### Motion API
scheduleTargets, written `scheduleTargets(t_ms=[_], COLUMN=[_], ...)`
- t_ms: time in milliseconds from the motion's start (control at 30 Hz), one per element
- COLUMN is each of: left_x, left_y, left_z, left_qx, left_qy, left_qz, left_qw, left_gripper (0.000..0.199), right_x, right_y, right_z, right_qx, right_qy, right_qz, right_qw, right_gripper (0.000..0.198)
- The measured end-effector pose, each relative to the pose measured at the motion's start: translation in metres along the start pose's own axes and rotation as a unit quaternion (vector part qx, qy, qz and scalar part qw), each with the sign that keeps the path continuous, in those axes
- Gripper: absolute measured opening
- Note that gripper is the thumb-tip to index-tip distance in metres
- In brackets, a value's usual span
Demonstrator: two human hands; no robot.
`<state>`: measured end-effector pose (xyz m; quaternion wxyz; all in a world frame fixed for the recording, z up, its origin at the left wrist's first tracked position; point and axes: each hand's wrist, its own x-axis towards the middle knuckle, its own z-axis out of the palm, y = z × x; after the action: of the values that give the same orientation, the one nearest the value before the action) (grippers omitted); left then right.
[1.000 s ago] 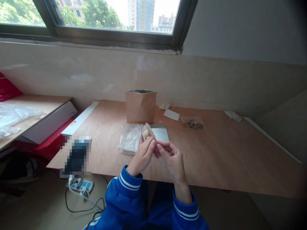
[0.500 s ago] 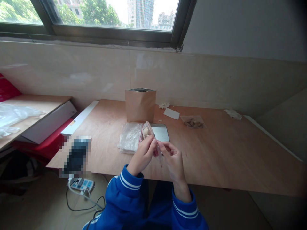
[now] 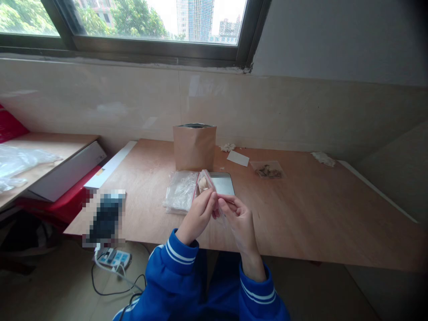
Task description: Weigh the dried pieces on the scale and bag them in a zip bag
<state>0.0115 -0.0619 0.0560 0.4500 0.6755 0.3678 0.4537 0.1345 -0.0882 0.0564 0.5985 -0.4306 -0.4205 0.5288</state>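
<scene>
You held the small clear bag (image 3: 205, 177) between both hands, over the worktop (image 3: 310, 214) a little in from its near edge. Your left hand (image 3: 198, 216) gripped it between thumb and bent fingers, while your right hand (image 3: 240, 223) pinched it with the thumb and forefinger; the two sets of fingertips almost met. The bag's long axis slanted from the worktop's far left corner side toward its near edge on the right. The end with a pale lump poked out beyond your left fingers, so your left hand was the nearer to it; loose film hung below, beside your right fingers. How the bag's mouth lay under your fingertips, you could not tell. The stack of clear bags (image 3: 179, 192) lay just left of it, and the silvery plate (image 3: 223, 182) lay just behind, toward the far edge.
</scene>
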Motion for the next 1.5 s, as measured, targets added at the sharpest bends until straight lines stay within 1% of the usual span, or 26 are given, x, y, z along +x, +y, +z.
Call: scheduleTargets(t_ms=[67,167,233,300,400,467,533,600,633,667,733,800,867,967,1033,1100,1167,1200,1267,1333,1367,1400,1433,1500], left_x=[0.001,0.001,0.001,0.001,0.001,0.001,0.000,-0.002,-0.003,-0.003,-0.003,0.000,0.004,0.013,0.021,0.029,0.037,0.041,0.047,0.050,0.051,0.052,0.052,0.052], left_y=[0.000,0.000,0.000,-0.001,-0.003,-0.005,-0.005,-0.005,-0.006,-0.006,-0.009,-0.014,-0.022,-0.039,-0.050,-0.059,-0.066,-0.069,-0.075,-0.081,-0.084,-0.088,-0.093,-0.102], left_z=[0.000,-0.002,-0.004,-0.005,-0.005,-0.006,-0.010,-0.016,-0.020,-0.023,-0.029,-0.032,-0.032,-0.029,-0.025,-0.021,-0.017,-0.016,-0.016,-0.017,-0.018,-0.019,-0.020,-0.021], left_qx=[0.017,0.030,0.044,0.067,0.091,0.093,0.087,0.090,0.094,0.099,0.088,0.048,-0.005,-0.102,-0.165,-0.238,-0.312,-0.341,-0.375,-0.394,-0.405,-0.417,-0.427,-0.439], left_qy=[0.001,-0.014,-0.025,-0.031,-0.036,-0.040,-0.026,0.004,0.020,0.033,0.061,0.097,0.127,0.152,0.156,0.142,0.136,0.147,0.194,0.239,0.250,0.254,0.251,0.242], left_qz=[0.004,0.013,0.021,0.028,0.034,0.030,0.013,-0.006,-0.013,-0.018,-0.028,-0.033,-0.029,-0.042,-0.068,-0.094,-0.120,-0.130,-0.139,-0.130,-0.122,-0.113,-0.107,-0.098], left_qw=[1.000,0.999,0.998,0.997,0.995,0.994,0.996,0.996,0.995,0.994,0.994,0.994,0.991,0.982,0.971,0.956,0.933,0.919,0.896,0.878,0.871,0.866,0.862,0.860], left_gripper=[0.033,0.030,0.029,0.028,0.024,0.024,0.024,0.026,0.027,0.029,0.033,0.037,0.038,0.034,0.035,0.039,0.045,0.048,0.053,0.053,0.053,0.054,0.055,0.059], right_x=[0.000,0.000,0.000,-0.001,0.001,0.004,0.009,0.015,0.018,0.021,0.026,0.031,0.037,0.049,0.058,0.068,0.076,0.078,0.079,0.075,0.072,0.069,0.068,0.070], right_y=[0.001,0.003,0.004,0.006,0.010,0.013,0.015,0.014,0.013,0.011,0.007,0.003,0.001,0.001,0.005,0.011,0.017,0.018,0.017,0.008,0.002,-0.004,-0.010,-0.017], right_z=[0.000,-0.001,-0.001,-0.001,-0.001,-0.005,-0.013,-0.022,-0.027,-0.030,-0.032,-0.030,-0.024,-0.013,-0.005,0.003,0.010,0.013,0.017,0.021,0.023,0.024,0.026,0.029], right_qx=[-0.008,-0.036,-0.071,-0.114,-0.175,-0.189,-0.166,-0.137,-0.128,-0.123,-0.108,-0.082,-0.060,-0.040,-0.030,-0.025,-0.039,-0.058,-0.117,-0.184,-0.213,-0.240,-0.264,-0.315], right_qy=[0.003,0.012,0.028,0.057,0.110,0.152,0.225,0.306,0.328,0.334,0.318,0.293,0.277,0.257,0.234,0.195,0.154,0.138,0.134,0.156,0.154,0.133,0.093,-0.015], right_qz=[-0.001,-0.016,-0.036,-0.063,-0.093,-0.104,-0.113,-0.122,-0.129,-0.138,-0.157,-0.165,-0.162,-0.168,-0.171,-0.163,-0.146,-0.144,-0.166,-0.224,-0.253,-0.274,-0.286,-0.281], right_qw=[1.000,0.999,0.996,0.990,0.974,0.965,0.953,0.934,0.927,0.924,0.929,0.938,0.945,0.951,0.957,0.967,0.976,0.978,0.970,0.944,0.931,0.922,0.917,0.906], right_gripper=[0.029,0.028,0.025,0.023,0.023,0.022,0.023,0.025,0.025,0.026,0.026,0.028,0.030,0.030,0.029,0.029,0.028,0.027,0.024,0.023,0.020,0.016,0.011,0.014])
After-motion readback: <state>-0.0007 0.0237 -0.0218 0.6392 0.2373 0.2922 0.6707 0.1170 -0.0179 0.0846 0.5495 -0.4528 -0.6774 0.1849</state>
